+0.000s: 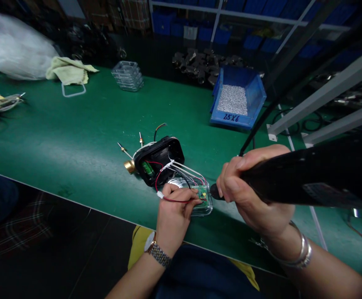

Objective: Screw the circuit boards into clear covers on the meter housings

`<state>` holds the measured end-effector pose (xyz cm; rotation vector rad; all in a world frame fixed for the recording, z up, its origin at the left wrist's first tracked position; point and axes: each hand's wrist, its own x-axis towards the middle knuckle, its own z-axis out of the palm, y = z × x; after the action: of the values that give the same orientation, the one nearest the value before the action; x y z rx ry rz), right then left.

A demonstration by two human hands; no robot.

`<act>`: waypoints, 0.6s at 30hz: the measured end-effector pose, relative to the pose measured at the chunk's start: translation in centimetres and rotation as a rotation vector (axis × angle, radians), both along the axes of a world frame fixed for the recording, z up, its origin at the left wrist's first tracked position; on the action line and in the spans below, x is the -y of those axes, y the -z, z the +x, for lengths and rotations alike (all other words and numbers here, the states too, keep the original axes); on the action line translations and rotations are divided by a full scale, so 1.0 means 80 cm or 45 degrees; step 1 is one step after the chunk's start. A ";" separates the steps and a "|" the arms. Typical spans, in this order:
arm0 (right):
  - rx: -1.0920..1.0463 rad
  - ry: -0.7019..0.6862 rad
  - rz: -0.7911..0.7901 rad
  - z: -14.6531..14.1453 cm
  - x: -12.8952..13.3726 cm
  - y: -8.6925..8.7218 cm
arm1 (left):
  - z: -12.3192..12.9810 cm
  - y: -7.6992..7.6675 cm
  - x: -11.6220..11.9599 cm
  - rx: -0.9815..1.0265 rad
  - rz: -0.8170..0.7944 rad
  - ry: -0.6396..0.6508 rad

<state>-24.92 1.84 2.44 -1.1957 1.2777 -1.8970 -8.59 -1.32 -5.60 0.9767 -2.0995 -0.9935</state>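
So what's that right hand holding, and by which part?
The right hand holds a black tool, fingers wrapped around it near its tip.

Green bench [84, 124]: black housing [161, 154] beyond left hand [173, 212]; blue bin [248, 121] beyond right hand [260, 199]; stacked clear covers [127, 77] and yellow cloth [69, 71] farther out, leftward of both.

In the R hand [255, 191], blk cylindrical power driver [308, 172]. Nr fingertips of the L hand [173, 211] I see a grn rectangular circuit board [201, 189] w/ yellow spot. Just beyond that grip: blk rounded plastic housing [167, 154] w/ grn cylinder [147, 168] inside, brass-gold round fitting [129, 166], thin red, wht & blk wires [177, 202]. Farther past both grips, blue open plastic bin [235, 121] w/ silvery granules [233, 99]. Grn flat bench top [84, 137] below. Well L of the L grip, dark-red checked cloth [28, 220] w/ pale lines.
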 end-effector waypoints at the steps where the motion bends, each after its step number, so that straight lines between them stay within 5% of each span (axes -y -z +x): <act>1: -0.032 0.009 0.005 0.000 0.000 0.002 | 0.000 -0.001 0.000 -0.001 0.000 -0.001; 6: -0.197 -0.097 -0.035 -0.005 0.001 0.008 | -0.002 -0.005 0.001 0.004 -0.018 -0.027; 10: -0.057 -0.226 -0.075 -0.018 0.007 -0.009 | -0.001 -0.003 0.002 0.011 -0.052 0.004; 14: 0.044 0.044 -0.304 -0.040 0.018 -0.025 | 0.002 0.001 0.002 0.038 -0.111 -0.044; 18: 0.079 0.176 -0.207 -0.057 0.025 -0.012 | 0.008 0.003 -0.001 0.013 -0.155 -0.123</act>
<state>-29.48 -0.19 3.41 -1.1438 1.2203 -2.1564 -7.97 -1.24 -5.88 1.0135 -2.0743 -0.8045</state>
